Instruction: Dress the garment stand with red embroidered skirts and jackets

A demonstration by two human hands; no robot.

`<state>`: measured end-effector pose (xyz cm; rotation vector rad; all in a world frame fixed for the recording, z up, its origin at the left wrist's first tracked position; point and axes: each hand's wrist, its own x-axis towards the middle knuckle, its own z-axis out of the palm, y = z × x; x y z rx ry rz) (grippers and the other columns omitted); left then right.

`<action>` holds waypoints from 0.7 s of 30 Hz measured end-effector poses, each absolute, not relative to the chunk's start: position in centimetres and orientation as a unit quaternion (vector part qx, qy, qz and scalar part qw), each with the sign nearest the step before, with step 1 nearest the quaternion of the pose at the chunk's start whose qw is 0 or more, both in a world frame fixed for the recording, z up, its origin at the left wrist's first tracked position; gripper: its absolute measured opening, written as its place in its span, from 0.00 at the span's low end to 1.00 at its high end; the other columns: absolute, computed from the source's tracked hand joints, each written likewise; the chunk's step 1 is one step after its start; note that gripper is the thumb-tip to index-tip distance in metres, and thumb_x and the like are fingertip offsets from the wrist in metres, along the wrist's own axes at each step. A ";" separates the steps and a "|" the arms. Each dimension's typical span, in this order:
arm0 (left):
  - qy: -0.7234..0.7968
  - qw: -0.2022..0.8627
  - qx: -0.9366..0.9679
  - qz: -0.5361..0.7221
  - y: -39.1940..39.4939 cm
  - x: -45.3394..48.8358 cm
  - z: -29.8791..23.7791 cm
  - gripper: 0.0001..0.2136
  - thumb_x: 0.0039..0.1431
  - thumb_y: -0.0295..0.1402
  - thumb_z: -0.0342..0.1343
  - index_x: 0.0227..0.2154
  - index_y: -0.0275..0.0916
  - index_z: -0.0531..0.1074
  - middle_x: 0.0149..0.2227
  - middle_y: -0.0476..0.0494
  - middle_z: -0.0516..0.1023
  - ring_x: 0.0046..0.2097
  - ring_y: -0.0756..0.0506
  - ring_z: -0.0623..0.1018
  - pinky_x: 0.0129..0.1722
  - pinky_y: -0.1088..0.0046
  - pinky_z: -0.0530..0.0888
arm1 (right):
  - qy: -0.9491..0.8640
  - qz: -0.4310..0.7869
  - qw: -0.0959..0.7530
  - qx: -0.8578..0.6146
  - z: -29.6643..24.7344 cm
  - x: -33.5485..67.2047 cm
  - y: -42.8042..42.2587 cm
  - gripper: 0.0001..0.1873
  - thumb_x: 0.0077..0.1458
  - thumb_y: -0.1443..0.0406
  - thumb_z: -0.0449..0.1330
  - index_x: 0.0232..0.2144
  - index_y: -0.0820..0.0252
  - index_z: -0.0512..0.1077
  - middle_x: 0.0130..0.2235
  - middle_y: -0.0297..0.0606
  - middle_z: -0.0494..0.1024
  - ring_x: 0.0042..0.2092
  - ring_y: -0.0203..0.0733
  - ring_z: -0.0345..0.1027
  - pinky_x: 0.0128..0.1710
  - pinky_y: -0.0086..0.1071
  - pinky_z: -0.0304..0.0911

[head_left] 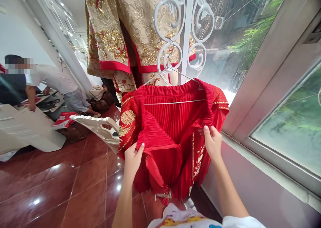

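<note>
A red pleated skirt [168,121] with gold-embroidered red outer panels hangs before me on a white wire hanger [174,103]. The hanger's hook loops over a curl of a white scrollwork rack [169,59]. My left hand [132,156] pinches the waistband's left side between thumb and fingers. On the other side, my right hand [213,141] grips the waistband's right edge. Between my hands the band is spread apart, and the pleated inside shows. A loose red flap [154,171] hangs down near my left hand.
Cream and gold embroidered garments [150,30] hang behind the rack. A metal-framed window [253,121] stands at right. On the left are a white chair [100,127], a large white board [27,127] and a bent-over person [56,77], with reddish floor tiles [82,178] below.
</note>
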<state>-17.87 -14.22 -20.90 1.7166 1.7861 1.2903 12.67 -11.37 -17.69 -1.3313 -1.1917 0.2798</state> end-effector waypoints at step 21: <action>0.498 -0.272 0.756 0.327 -2.2 -21.6 -7.9 0.31 0.57 0.36 0.52 0.61 0.30 0.51 0.56 0.26 0.63 0.58 0.34 0.63 0.56 0.55 0.61 | -0.612 -0.203 0.368 -0.670 -5.2 14.9 -6.3 0.15 0.51 0.61 0.47 0.17 0.60 0.63 0.18 0.36 0.60 0.22 0.36 0.47 0.25 0.31 0.39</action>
